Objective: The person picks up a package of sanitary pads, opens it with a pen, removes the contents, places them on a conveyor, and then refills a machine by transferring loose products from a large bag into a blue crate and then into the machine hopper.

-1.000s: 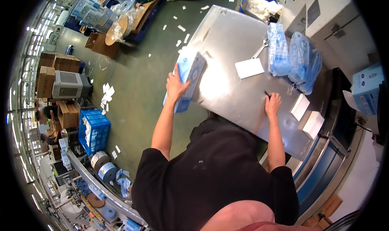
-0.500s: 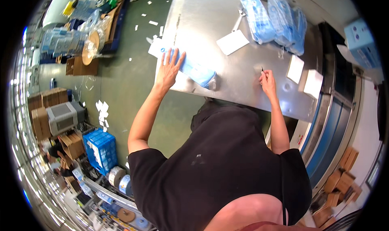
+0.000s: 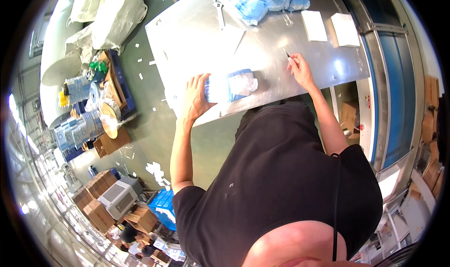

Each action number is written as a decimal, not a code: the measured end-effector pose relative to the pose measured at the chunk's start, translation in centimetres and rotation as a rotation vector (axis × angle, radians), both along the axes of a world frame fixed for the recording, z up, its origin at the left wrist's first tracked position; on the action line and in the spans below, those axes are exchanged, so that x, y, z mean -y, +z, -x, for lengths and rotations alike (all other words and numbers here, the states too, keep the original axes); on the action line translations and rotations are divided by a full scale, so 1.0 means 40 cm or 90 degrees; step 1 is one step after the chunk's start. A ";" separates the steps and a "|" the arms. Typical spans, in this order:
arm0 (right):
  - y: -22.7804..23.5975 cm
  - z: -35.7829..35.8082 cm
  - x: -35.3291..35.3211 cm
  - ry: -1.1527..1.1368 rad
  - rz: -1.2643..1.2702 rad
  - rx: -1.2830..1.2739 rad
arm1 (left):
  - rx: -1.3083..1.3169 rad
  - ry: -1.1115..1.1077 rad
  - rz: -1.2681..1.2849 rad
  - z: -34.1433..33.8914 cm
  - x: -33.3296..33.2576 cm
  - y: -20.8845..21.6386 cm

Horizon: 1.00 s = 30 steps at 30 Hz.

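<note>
A soft blue-and-white plastic-wrapped package (image 3: 229,85) lies on the metal table near its front edge. My left hand (image 3: 196,96) is closed around the package's left end, thumb on the near side and fingers over the far side. To the right of it, my right hand (image 3: 300,70) hovers over the table, pinching a slim dark pointed tool (image 3: 288,54). That tool is too small to name exactly, and its tip points up and left, away from the package. Beyond the package lies a white sheet or card (image 3: 231,38), washed out by glare, beside an adjustable wrench (image 3: 220,16).
Several blue packages (image 3: 241,7) sit along the table's far side. Two white boxes (image 3: 314,26) stand at the right. Paper scraps, a cardboard spool (image 3: 110,119) and a blue crate (image 3: 164,207) are on the left; a machine with blue panels (image 3: 396,98) borders the right.
The view has swung around. My left hand has gone from lying spread on the package to gripping its end, and the package now lies more sideways. My right hand keeps its tool.
</note>
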State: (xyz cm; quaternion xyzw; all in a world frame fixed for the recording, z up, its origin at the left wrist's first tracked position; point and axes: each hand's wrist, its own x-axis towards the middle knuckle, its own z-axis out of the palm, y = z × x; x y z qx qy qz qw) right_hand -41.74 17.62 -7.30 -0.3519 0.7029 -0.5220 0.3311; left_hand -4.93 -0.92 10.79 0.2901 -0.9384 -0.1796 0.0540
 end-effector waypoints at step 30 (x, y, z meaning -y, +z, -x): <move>0.313 0.010 0.085 0.035 0.119 -0.006 | -0.077 0.067 0.003 0.107 -0.184 -0.088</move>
